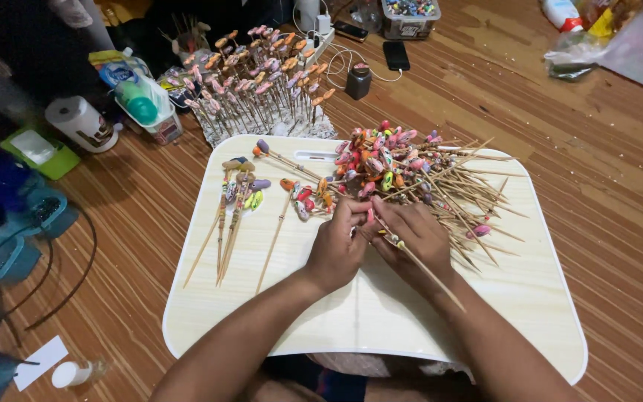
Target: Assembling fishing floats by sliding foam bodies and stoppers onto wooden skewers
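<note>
The fingers (pixel 357 216) of both hands are pressed together at the centre of the tray (pixel 381 327). A thin wooden stick (pixel 425 272) is pinched by the right hand (pixel 413 237); the stick runs back across that hand toward the wrist, and a small coloured bead (pixel 393 240) is seen near its front end. The left hand (pixel 336 246) is curled, its fingertips set against the stick's tip, touching the right fingers.

Just beyond the fingers, a heap of sticks (pixel 418 175) with painted heads is spread over the tray's far right part. A smaller row of sticks (pixel 230 216) is laid on the tray's left part, apart from the heap.

The tray is rested on a wooden floor (pixel 604 149). Behind it, upright sticks (pixel 258 82) are held in a block. A paper roll (pixel 81 123) is seen at far left.
</note>
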